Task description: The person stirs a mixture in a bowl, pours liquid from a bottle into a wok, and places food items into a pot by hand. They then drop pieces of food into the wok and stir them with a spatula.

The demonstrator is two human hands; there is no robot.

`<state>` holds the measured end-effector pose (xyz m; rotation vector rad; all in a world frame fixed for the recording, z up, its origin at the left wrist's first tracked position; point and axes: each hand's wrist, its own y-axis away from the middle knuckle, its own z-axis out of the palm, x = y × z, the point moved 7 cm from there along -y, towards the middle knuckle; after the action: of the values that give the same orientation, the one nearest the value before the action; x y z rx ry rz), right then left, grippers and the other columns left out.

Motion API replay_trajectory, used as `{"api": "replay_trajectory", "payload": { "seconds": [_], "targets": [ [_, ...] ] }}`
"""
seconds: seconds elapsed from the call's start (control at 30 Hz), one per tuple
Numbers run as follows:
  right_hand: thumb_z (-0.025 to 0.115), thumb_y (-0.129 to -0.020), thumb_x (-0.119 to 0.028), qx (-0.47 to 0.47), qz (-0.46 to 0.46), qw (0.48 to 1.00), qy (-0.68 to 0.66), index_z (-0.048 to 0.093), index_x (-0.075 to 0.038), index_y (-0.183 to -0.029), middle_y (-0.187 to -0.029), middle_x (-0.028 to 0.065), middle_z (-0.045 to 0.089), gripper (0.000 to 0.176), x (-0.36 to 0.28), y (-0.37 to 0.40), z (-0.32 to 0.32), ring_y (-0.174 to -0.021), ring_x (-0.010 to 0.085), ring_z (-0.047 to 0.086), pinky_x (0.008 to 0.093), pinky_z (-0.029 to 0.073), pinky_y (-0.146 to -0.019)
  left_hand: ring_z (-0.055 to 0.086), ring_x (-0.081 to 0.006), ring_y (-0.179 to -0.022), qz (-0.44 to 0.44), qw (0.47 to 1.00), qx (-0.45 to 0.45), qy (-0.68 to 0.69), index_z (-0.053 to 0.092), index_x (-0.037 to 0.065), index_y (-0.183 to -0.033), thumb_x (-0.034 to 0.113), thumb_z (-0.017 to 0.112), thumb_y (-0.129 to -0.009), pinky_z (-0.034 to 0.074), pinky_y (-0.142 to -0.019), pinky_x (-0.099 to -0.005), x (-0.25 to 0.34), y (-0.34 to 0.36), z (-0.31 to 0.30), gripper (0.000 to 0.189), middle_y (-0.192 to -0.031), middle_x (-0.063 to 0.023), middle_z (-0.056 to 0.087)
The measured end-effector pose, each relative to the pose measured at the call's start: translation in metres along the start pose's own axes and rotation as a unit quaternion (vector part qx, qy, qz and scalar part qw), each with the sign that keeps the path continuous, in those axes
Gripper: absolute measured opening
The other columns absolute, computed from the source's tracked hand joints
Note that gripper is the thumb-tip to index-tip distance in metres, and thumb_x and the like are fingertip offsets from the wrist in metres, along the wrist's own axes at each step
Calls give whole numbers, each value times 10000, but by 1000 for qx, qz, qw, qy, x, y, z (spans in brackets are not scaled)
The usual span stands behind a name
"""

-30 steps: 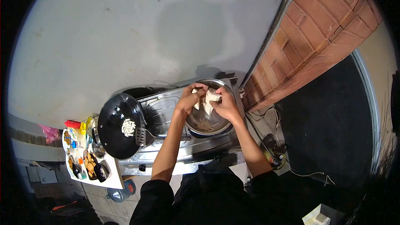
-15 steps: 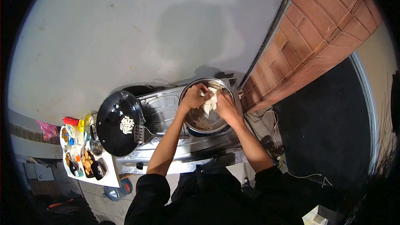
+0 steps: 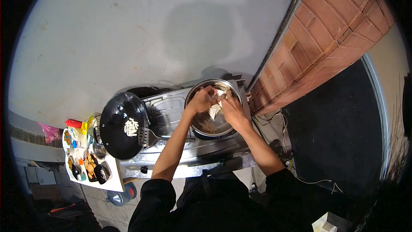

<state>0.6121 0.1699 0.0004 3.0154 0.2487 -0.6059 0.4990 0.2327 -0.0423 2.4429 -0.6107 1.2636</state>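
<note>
Both my hands are over a wide steel bowl (image 3: 221, 124). My left hand (image 3: 201, 100) has its fingers curled and pinched on a pale, flat white piece (image 3: 214, 111), one pointed corner of which hangs down. Close beside it, my right hand (image 3: 232, 109) grips the right part of the same pale material, fingers bent inward. Its exact kind I cannot tell. More pale pieces show behind the fingers at the far side of the bowl. Thin light-brown shreds (image 3: 208, 126) lie on the bowl's bottom near the front.
Left of the bowl, a black wok (image 3: 118, 144) holds short white strips (image 3: 131, 127). A slotted spatula (image 3: 146, 138) rests across its right edge, handle over the steel stove (image 3: 167, 114). Farther left, a white table (image 3: 113, 179) carries food dishes and bottles. A brick pillar (image 3: 300, 47) rises at right.
My right hand has shifted slightly up and left, closer to my left hand. The pale piece between them has changed shape, and less of it shows.
</note>
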Motion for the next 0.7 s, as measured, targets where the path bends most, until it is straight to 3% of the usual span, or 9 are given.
{"api": "replay_trajectory", "payload": {
  "seconds": [0.13, 0.23, 0.3, 0.43, 0.5, 0.57, 0.63, 0.67, 0.7],
  "targets": [
    [573, -741, 112, -26, -20, 999, -16, 542, 106, -1084, -1225, 304, 430, 345, 1, 2, -3, -892, 441, 619, 447, 538, -759, 571, -330, -956, 21, 998, -2, -52, 550, 71, -1094, 241, 763, -744, 471, -806, -387, 6, 7, -2, 443, -1009, -168, 601],
    [552, -717, 140, -3, -5, 999, -46, 522, 102, -1093, -1180, 296, 461, 379, 0, 6, -11, -993, 446, 569, 459, 487, -829, 547, -338, -997, 126, 988, 53, -77, 546, 64, -1137, 220, 743, -773, 472, -840, -372, 27, 19, -15, 442, -1056, -173, 567],
    [565, -727, 120, 4, -8, 998, -65, 528, 93, -1096, -1173, 293, 476, 372, 1, 8, -15, -993, 443, 567, 454, 483, -828, 584, -224, -990, 84, 996, -16, 12, 520, 58, -1205, 70, 673, -819, 468, -853, -343, 31, 25, -17, 415, -1170, -128, 552],
    [604, -754, 54, 106, -87, 981, -139, 537, 53, -1134, -1162, 273, 514, 386, -5, 15, -37, -975, 429, 568, 433, 479, -820, 582, -190, -1025, 29, 980, 6, 199, 527, 41, -1210, 79, 627, -881, 469, -889, -335, 78, 68, -47, 346, -1135, -89, 576],
    [622, -785, 13, 132, -116, 976, -127, 566, 39, -1108, -1113, 246, 571, 329, -18, 20, -57, -916, 397, 598, 391, 493, -805, 569, -133, -980, 37, 966, 67, 246, 547, 4, -1184, 82, 618, -896, 474, -834, -279, 83, 91, -65, 306, -1100, -60, 591],
    [604, -833, -56, 74, -85, 957, -268, 595, 40, -1070, -1029, 251, 619, 256, -23, 20, -69, -918, 435, 599, 429, 484, -826, 584, -78, -762, 66, 946, 139, 285, 573, 2, -1117, 144, 570, -938, 486, -690, -224, 82, 113, -77, 229, -907, -62, 634],
    [611, -848, -79, 117, -117, 945, -282, 625, 39, -991, -874, 199, 662, 186, -32, 21, -75, -849, 364, 640, 381, 499, -760, 484, -34, -527, 36, 842, 107, 528, 594, 10, -1024, 234, 493, -982, 400, -495, -166, 72, 136, -83, 249, -700, -53, 612],
    [613, -850, -83, 119, -111, 918, -363, 626, 41, -977, -868, 184, 665, 178, -32, 21, -72, -821, 323, 649, 361, 501, -738, 346, -17, -409, 41, 829, 85, 551, 601, 25, -946, 301, 436, -1002, 257, -395, -150, 76, 148, -83, 327, -562, -31, 554],
    [616, -852, -87, 119, -104, 883, -441, 627, 43, -964, -863, 169, 669, 172, -31, 20, -69, -792, 283, 657, 342, 502, -715, 419, -30, -460, -5, 876, 66, 478, 611, 16, -951, 291, 463, -992, 306, -424, -171, 72, 156, -78, 315, -612, -30, 582]
  ]
}}
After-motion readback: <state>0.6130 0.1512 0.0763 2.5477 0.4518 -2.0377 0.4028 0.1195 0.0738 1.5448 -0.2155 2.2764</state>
